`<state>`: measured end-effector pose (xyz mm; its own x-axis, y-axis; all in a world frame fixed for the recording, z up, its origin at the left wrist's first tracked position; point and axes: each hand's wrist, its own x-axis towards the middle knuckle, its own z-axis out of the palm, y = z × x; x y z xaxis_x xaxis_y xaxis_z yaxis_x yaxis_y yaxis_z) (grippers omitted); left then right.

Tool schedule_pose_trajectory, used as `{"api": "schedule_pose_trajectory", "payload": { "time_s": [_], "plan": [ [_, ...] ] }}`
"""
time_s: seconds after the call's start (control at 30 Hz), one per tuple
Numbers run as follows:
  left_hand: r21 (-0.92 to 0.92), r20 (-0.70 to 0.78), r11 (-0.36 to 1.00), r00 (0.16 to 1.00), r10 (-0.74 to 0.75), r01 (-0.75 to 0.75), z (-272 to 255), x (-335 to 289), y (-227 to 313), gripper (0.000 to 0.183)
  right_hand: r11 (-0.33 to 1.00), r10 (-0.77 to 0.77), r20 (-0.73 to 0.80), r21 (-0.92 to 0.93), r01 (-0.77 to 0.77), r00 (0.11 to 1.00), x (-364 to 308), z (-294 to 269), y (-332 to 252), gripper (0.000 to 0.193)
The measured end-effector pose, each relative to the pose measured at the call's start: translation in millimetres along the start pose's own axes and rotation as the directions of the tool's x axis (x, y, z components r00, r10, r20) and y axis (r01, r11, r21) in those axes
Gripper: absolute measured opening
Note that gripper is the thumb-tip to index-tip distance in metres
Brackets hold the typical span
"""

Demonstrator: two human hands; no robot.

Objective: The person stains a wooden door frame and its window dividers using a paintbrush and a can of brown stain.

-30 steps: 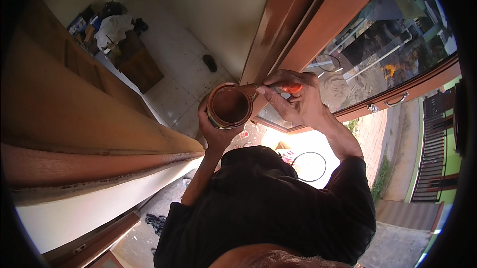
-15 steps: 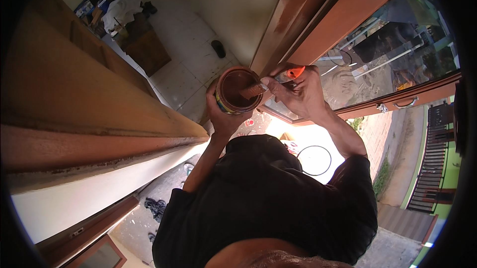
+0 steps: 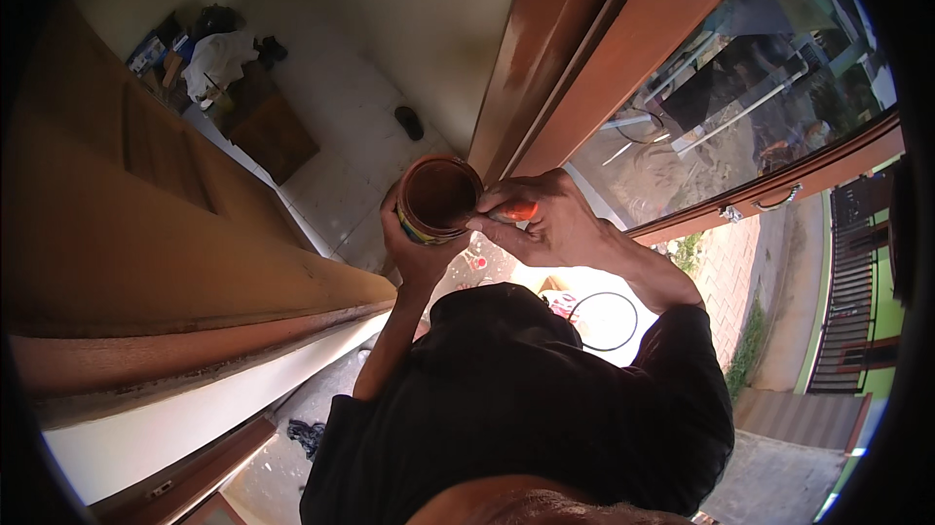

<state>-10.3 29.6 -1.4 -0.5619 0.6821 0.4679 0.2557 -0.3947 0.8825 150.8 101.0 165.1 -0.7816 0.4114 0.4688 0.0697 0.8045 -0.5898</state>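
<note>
My left hand [image 3: 416, 250] is wrapped round a paint can [image 3: 440, 167] with brown paint inside and a coloured label. The can's mouth faces up toward me. My right hand [image 3: 545, 223] grips a paintbrush [image 3: 522, 210] by its orange handle, right at the can's right rim. Its bristles are dipped in the can and mostly hidden by the rim and my fingers. Just beyond the hands rises a brown painted door frame [image 3: 531, 67].
On the left stands an open wooden door [image 3: 156, 213]. A glazed window panel [image 3: 740, 67] with a metal handle [image 3: 779, 198] fills the right. Beyond the doorway a dark slipper [image 3: 408, 123] and a wooden box [image 3: 268, 135] lie on the tiled floor.
The brush, whose bristles showed above the can's mouth, has gone lower into the can. Both hands and the can have shifted left and nearer to me; the view has turned a little.
</note>
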Motion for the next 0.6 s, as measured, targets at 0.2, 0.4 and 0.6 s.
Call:
{"api": "schedule_pose_trajectory", "payload": {
  "time_s": [0.2, 0.4, 0.6],
  "plan": [
    [0.013, -0.027, 1.000, 1.000, -0.015, 0.015, 4.2, 2.6, -5.8, 0.102, 0.976, 0.184, -0.150, 0.142, -0.163, 0.971, 14.7, -9.7, 0.4, 0.010],
    [-0.005, -0.028, 0.999, 0.999, 0.041, -0.041, 6.2, 7.0, 2.5, 0.102, 0.937, 0.348, -0.202, 0.035, -0.349, 0.915, 16.3, -17.5, 20.1, 0.011],
    [0.067, -0.039, 0.998, 0.999, -0.011, 0.014, -3.1, 1.5, -1.6, 0.104, 0.963, 0.251, -0.529, 0.047, -0.267, 0.811, 32.9, -34.9, 15.7, 0.012]
  ]
}}
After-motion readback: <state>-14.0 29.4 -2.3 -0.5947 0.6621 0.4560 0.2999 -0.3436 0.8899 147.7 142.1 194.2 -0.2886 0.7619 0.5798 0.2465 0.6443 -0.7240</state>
